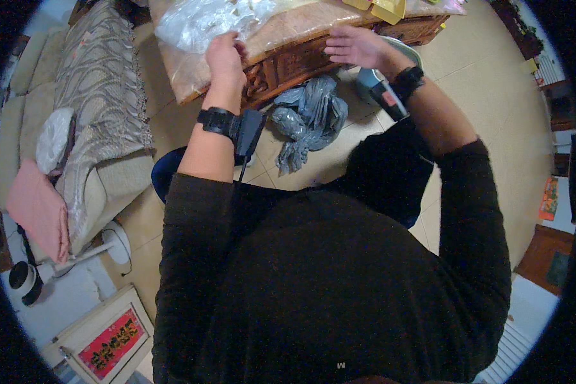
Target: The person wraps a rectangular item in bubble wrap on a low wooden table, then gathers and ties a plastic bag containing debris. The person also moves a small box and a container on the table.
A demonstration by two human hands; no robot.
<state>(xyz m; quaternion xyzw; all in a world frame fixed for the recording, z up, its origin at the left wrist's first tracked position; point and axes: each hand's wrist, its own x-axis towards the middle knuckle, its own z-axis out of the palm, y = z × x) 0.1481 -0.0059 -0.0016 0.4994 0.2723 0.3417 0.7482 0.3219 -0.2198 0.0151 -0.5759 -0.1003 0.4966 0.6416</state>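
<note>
My left hand (224, 56) is at the near edge of the carved wooden table (288, 60), its fingers curled beside a clear plastic bag (192, 24). Whether those fingers pinch anything is hidden. My right hand (357, 47) is held out in front of the table's carved side, fingers spread and nothing in them. Yellow plastic trays (389, 9) sit on the tabletop just beyond it. Both wrists wear black straps, and a black device (249, 133) is fixed at the left one.
Grey plastic bags (312, 115) lie on the tiled floor under the table edge. A bluish bin (367, 84) stands below my right forearm. To the left is a sofa (96, 81) with a patterned throw, a folded pink cloth (37, 211) and a white plastic bundle (54, 140).
</note>
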